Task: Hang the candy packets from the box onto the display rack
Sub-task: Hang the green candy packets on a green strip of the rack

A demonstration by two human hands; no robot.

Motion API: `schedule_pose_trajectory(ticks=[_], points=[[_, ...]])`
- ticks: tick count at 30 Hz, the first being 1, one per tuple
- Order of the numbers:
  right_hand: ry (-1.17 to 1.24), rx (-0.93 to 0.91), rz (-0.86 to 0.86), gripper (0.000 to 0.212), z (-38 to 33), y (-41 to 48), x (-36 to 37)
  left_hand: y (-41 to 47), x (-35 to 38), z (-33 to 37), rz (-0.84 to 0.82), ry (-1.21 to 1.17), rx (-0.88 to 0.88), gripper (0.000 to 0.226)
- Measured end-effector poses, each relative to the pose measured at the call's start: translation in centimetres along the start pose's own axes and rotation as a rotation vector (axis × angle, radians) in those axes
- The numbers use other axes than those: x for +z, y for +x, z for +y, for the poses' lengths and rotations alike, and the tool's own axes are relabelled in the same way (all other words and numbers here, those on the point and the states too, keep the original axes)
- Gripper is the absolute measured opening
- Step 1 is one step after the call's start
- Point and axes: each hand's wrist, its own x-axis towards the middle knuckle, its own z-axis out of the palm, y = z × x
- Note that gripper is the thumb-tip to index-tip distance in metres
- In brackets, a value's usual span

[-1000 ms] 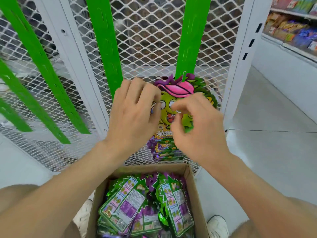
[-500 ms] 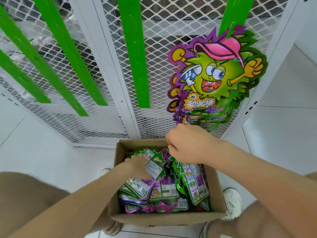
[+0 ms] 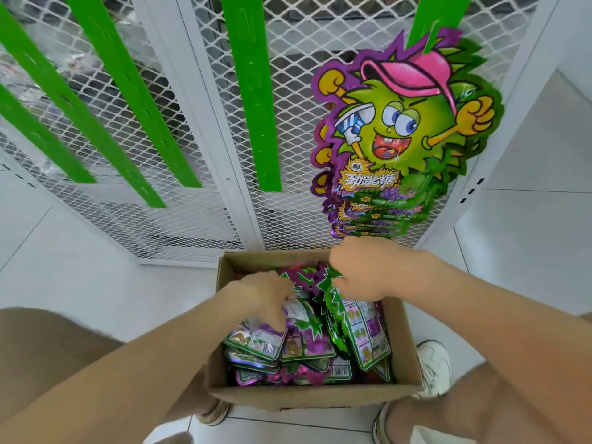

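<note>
The display rack (image 3: 294, 91) fills the top of my view, white mesh in white posts, with green strips (image 3: 253, 107) hanging down its face. On the strip at the rack's right edge hang the hung packets (image 3: 400, 129), a stack with a green cartoon face in a pink cap on the front one, and the bottoms of the others show just below it.

Under them, against the foot of the rack, the cardboard box (image 3: 314, 397) sits on the white tiled floor (image 3: 96, 283) between my knees. It holds the loose packets (image 3: 307, 347), green and purple, most lying backs up in overlapping layers.

My right hand (image 3: 362, 270) is over the box's far right corner, fingers curled and pinching the spiky top of an upright packet (image 3: 362, 334) that leans along the right wall. My left hand (image 3: 266, 296) is down at the box's left side, fingers bent into the pile; I cannot tell whether they have closed on a packet.

My white shoe (image 3: 432, 366) shows just beside the box's right wall.
</note>
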Motion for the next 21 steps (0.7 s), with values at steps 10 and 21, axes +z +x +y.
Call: schedule_pose_trajectory(ticks=[10,21], points=[[0.370,-0.073,0.211,0.055,2.6,-2.3,-1.4,-9.2,-11.0,-1.0,0.370,-0.305,0.276,0.025],[0.942,-0.045,0.814,0.017,4.3,-6.8,-6.0,-12.4,-14.6,5.3,0.747,-0.600,0.579,0.020]])
